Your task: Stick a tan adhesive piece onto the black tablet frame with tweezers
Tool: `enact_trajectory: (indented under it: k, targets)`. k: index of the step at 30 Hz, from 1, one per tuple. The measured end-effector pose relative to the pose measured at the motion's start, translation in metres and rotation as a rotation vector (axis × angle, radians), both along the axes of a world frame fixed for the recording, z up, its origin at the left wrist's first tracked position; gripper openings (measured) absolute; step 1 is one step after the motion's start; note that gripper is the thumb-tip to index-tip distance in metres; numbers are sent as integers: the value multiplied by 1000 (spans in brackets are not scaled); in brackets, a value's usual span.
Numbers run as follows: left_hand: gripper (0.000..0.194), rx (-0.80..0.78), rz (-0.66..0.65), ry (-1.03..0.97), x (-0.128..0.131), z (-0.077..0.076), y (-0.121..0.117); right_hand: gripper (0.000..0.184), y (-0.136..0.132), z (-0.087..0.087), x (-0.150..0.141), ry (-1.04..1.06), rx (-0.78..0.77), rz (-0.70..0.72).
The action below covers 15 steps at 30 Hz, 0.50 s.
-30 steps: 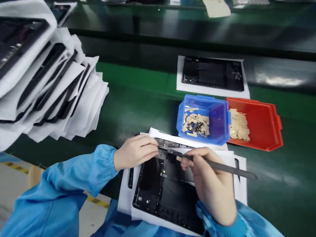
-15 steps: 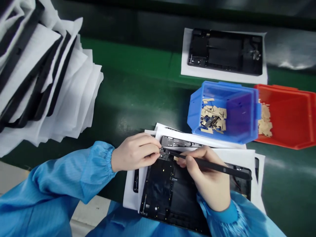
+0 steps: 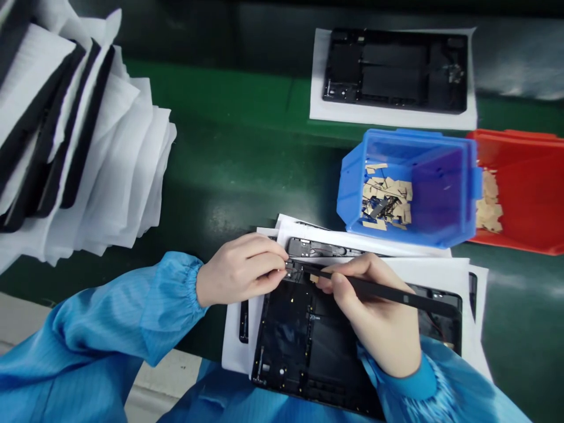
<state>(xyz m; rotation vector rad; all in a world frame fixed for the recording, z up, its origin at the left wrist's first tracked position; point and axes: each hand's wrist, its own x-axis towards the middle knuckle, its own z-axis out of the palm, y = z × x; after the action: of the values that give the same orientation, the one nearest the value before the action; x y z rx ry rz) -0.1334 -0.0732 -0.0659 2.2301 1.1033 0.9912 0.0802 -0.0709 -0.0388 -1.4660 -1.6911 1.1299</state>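
Observation:
A black tablet housing (image 3: 284, 335) lies on white sheets in front of me, with small gold and silver parts along its edges. My right hand (image 3: 381, 314) is closed around black tweezers (image 3: 388, 292), whose tip points at the housing's upper left corner. My left hand (image 3: 244, 269) is closed in a pinch at that same corner; whatever is between its fingertips is too small to make out. A small tan piece (image 3: 314, 278) shows by the right fingertips. Just above, part of another black housing (image 3: 317, 248) shows between the sheets.
Beyond the work stand a blue bin (image 3: 445, 205) holding tan scraps and dark bits, and a red bin (image 3: 533, 200) with tan scraps. Another open tablet housing (image 3: 396, 73) lies at the back on white sheet. At left rises a stack of housings interleaved with white sheets (image 3: 127, 170).
The view has shifted slightly, so the bins and the stack sit farther apart in it. Both hands keep nearly the same place at the housing's corner, tweezers still held.

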Motion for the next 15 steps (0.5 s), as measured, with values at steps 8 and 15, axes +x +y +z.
enact_trajectory:
  k: [8, 15]
  targets:
    - [5, -4, -3, 6, 0, -1, 0, 13, -1, 0, -2, -34, -25, -8]
    - [5, 9, 4, 7, 1, 0, 1, 11, 0, 4, -5, -56, -19, -9]
